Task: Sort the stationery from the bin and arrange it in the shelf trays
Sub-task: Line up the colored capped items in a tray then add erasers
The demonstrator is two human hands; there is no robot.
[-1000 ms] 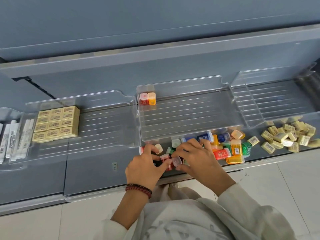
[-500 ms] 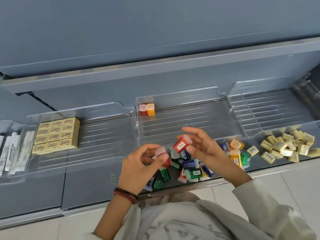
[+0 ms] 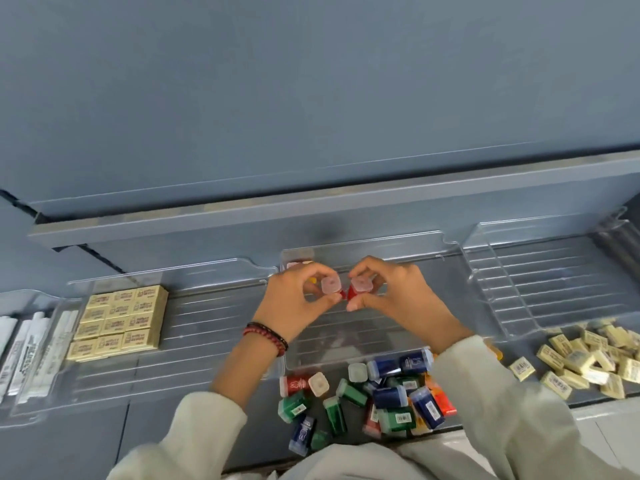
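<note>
Over the far end of the clear, ribbed plastic tray (image 3: 346, 337) I see the left hand (image 3: 294, 303) pinching a small squarish frosted-capped box (image 3: 329, 285), the right hand (image 3: 391, 296) pinching a red box (image 3: 359, 288) just beside it.

You cannot read a single word or number here. The stacked yellow erasers (image 3: 121, 315) in the left tray (image 3: 207, 341) carry brown print, too blurred to make out. The white sticks (image 3: 29, 344) at far left bear dark lettering, equally illegible. White barcode stickers sit on a green box (image 3: 398, 419) and a blue box (image 3: 429, 408); a second blue box (image 3: 414, 362) shows a pale logo. The loose erasers (image 3: 521, 368) at right bear barcode labels, digits too small. The clear-capped box (image 3: 329, 284) pinched in your left hand (image 3: 294, 299) and the red box (image 3: 360, 287) in your right hand (image 3: 398, 292) show you only their caps.
</note>
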